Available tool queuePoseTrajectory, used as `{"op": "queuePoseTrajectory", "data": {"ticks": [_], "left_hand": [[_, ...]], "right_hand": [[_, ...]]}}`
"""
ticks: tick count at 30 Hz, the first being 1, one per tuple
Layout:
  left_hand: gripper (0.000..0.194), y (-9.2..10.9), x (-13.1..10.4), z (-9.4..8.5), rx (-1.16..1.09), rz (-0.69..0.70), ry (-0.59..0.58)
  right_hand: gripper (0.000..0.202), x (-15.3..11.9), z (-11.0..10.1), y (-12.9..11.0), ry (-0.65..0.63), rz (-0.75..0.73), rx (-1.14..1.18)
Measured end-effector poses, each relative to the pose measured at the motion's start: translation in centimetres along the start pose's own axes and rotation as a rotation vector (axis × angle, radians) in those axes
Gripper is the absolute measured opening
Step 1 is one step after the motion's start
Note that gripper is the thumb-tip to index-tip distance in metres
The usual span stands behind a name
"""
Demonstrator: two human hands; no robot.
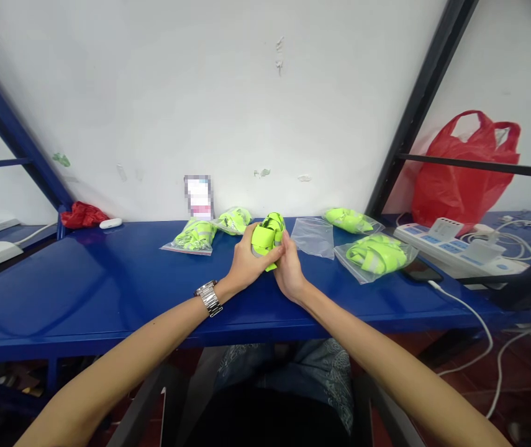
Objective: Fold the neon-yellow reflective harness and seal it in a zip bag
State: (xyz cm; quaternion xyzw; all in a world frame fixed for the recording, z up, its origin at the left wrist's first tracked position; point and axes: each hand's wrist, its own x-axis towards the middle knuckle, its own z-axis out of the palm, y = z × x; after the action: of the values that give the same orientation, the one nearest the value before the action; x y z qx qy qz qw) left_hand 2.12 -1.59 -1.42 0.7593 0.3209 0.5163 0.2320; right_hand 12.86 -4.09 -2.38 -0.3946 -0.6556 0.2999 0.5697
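Gripping one rolled neon-yellow strap bundle [267,239] between left hand [245,264] and right hand [289,268], both closed round it, just above blue desk [107,279]. Flanked by empty clear bag [314,237] and bagged bundles [377,254], red plastic bag [463,171] far right.

Bright, even light; warped edges.

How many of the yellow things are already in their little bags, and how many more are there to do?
Four clear bags already hold a neon yellow bundle: two on the left, two on the right. The left hand and right hand grip one rolled bundle. One empty bag lies flat beside them. No other loose bundles show.
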Motion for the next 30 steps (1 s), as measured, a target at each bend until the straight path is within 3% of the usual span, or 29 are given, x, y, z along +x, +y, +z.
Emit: {"op": "queuePoseTrajectory", "data": {"ticks": [3,9,12,14,16,18,20,22,26,30], "left_hand": [[0.057,0.3,0.5,0.0,0.064,0.046,0.066],[0.055,-0.1,0.8,-1.1,0.165,0.102,0.077],[0.055,-0.4,0.7,-1.6,0.21,0.12,0.066],[0.055,-0.5,0.6,-1.7,0.248,0.132,0.048],[0.056,-0.5,0.5,-1.6,0.289,0.164,0.005],[0.061,-0.6,0.3,-1.5,0.331,0.229,-0.05],[0.065,-0.6,0.2,-1.3,0.369,0.311,-0.08],[0.068,-0.6,0.2,-1.3,0.399,0.402,-0.078],[0.067,-0.7,0.4,-1.2,0.445,0.53,-0.062],[0.066,-0.6,0.6,-1.3,0.503,0.581,-0.071]], "right_hand": [[0.07,0.0,-0.1,-1.2,0.03,0.086,0.141],[0.065,-0.1,-1.8,-1.7,-0.127,0.298,0.277],[0.067,-0.2,-3.5,-1.0,-0.036,0.38,0.229],[0.066,-0.1,-4.8,-0.9,0.154,0.306,0.088],[0.072,0.2,-6.0,-1.4,0.282,0.142,-0.105],[0.078,0.6,-6.6,-2.2,0.226,0.018,-0.243],[0.076,0.8,-6.4,-2.8,0.118,0.017,-0.237],[0.066,0.9,-5.5,-3.0,0.083,0.115,-0.054],[0.036,0.3,-3.0,-2.7,0.119,0.268,0.529],[0.024,-0.1,-2.2,-2.8,0.138,0.292,0.781]]}}
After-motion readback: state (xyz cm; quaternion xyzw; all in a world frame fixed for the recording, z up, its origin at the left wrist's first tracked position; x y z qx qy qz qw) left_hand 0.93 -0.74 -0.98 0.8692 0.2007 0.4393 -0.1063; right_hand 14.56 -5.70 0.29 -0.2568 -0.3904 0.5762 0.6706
